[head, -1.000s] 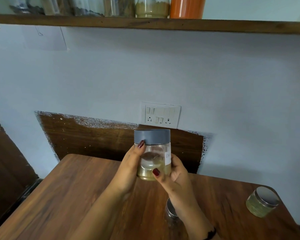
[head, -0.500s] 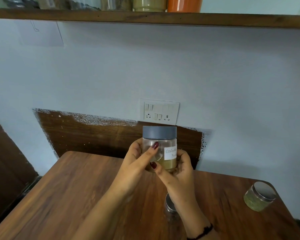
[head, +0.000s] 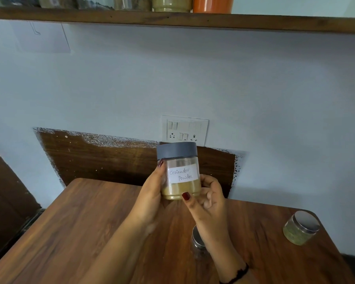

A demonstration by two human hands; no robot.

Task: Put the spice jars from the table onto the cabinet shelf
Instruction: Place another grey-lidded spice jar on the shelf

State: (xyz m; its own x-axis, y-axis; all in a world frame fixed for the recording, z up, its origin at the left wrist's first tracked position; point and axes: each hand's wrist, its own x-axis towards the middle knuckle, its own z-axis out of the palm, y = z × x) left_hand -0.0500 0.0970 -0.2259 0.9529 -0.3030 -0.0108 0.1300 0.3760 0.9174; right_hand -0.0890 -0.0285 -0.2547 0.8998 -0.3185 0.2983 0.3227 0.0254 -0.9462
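While left hand (head: 152, 198), right hand (head: 210, 203) clasp coriander jar (head: 179, 160), tan powder (head: 179, 190) fills bottom part.

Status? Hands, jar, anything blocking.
Both grip coriander jar: left hand, right hand; upright, above table. On table: far-right jar, jar under right wrist. Nothing between held jar and shelf.

A white switch panel (head: 184, 129) with two sockets is set in the pale blue wall (head: 275, 89). Just below it, a dark wooden board (head: 103, 158) lies flat against the wall, its top edge flecked white. A pale paper sheet (head: 43, 37) is stuck up at the upper left.
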